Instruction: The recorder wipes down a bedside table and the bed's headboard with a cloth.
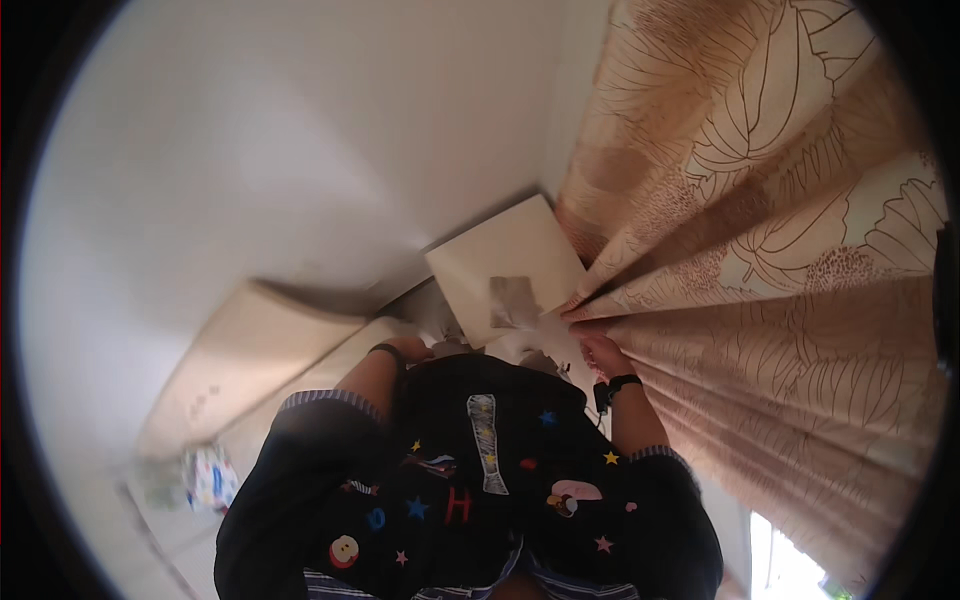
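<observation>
My left hand point(410, 348) hangs low in front of me, between the pale headboard and the square-topped table; its fingers are blurred and partly hidden beside my black shirt. At the curtain's near edge is my right hand point(602, 355), its fingers curled inward. Whether they grip anything is too small to make out. The curtain point(770, 260), pinkish beige with large leaf outlines, falls in folds just right of that hand. A cream square tabletop point(500, 245) stands ahead of both hands, with a greyish patterned square point(513, 300) on its near part.
A pale wall point(250, 150) rises ahead and to the left. The curved beige headboard point(250, 350) leans along it. A white, blue and red soft package point(210, 478) lies at the lower left. Bright daylight point(785, 560) shows below the curtain at the lower right.
</observation>
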{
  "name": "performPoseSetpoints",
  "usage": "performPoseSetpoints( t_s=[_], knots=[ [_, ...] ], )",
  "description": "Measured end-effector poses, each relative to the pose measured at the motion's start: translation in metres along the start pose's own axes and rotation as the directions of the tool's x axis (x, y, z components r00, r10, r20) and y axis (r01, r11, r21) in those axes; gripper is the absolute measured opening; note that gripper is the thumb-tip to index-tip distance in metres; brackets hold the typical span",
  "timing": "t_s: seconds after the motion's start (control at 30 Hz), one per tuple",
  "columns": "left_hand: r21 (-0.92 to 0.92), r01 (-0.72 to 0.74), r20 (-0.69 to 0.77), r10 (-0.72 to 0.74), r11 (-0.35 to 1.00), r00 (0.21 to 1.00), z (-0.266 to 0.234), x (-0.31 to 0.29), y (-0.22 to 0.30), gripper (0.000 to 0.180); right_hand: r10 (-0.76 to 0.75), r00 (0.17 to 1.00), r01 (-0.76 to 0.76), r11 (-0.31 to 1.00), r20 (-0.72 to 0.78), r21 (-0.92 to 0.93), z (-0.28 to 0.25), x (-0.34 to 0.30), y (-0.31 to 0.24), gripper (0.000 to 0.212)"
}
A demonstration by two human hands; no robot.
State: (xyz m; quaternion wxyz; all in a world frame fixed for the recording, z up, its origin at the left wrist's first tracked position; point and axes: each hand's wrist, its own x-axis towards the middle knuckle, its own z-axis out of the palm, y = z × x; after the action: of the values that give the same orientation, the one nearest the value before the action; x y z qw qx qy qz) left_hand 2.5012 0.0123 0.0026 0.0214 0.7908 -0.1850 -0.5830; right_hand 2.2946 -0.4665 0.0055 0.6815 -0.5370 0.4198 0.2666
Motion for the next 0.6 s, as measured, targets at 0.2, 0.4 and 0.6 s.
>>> performPoseSetpoints(
  t_s=[0.2, 0.4, 0.6],
  knots=[
    [0.315, -0.224, 0.073, 0.211, 0.922, 0.975, -0.072, 0.048, 0.047, 0.057, -0.008, 0.965, -0.049, 0.977, -0.263, -0.207, 0.029, 0.028, 0.119, 0.024],
    [0.477, 0.088, -0.079, -0.058, 0.874, 0.995, 0.021, 0.122, -0.042, 0.112, -0.692, 0.716, 0.344, 0.464, -0.091, -0.816, 0.197, 0.170, 0.094, 0.042],
    [0.482, 0.352, -0.238, -0.267, 0.802, 0.934, 0.053, 0.104, -0.006, 0.147, -0.720, 0.537, -0.109, 0.458, -0.440, -0.882, 0.260, 0.243, 0.127, 0.032]
  ],
)
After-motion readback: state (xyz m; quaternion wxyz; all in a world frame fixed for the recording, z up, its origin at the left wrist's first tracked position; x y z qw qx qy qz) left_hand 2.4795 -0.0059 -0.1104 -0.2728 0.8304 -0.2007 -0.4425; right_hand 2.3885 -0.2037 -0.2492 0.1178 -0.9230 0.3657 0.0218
